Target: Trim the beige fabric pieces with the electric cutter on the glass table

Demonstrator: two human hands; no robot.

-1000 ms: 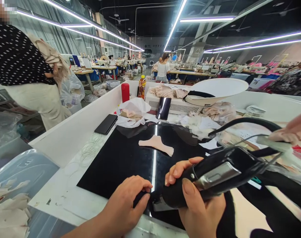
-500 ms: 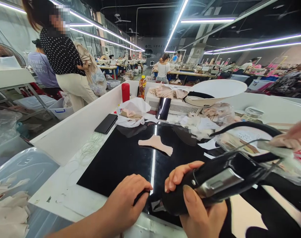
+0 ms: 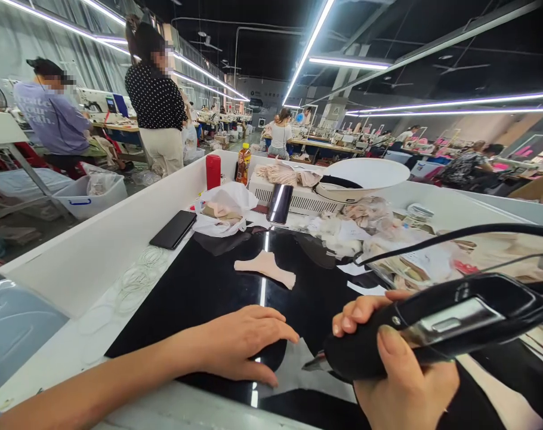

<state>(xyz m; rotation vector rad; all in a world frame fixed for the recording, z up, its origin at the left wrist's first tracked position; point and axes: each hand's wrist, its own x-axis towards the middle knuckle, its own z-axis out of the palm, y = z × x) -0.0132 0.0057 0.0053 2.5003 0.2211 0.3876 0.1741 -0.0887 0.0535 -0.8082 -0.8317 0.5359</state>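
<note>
My left hand (image 3: pixel 247 343) rests palm down on the glossy black board (image 3: pixel 177 304), thumb and fingers spread. Its fingertips reach the edge of a grey, sheer-looking piece (image 3: pixel 298 373). My right hand (image 3: pixel 406 382) is wrapped round a black handheld power tool (image 3: pixel 450 319) with a silver side panel. The tool's pointed metal tip (image 3: pixel 316 362) aims left, over the grey piece; whether it touches I cannot tell. Farther up the board lies a beige fabric cutout (image 3: pixel 267 269), apart from both hands.
A black cable (image 3: pixel 454 234) runs off right. Behind the board are a phone (image 3: pixel 173 229), a plastic bag (image 3: pixel 227 209), another phone-like device (image 3: pixel 279 203), a red container (image 3: pixel 213 172), a bottle (image 3: pixel 243 164) and a white bowl-like tray (image 3: pixel 372 173). Coworkers (image 3: pixel 155 101) are beyond the low wall.
My left hand has gone from a closed grip on a dark edge to lying spread. The tool has moved right, and the grey piece now shows. The view has shifted right.
</note>
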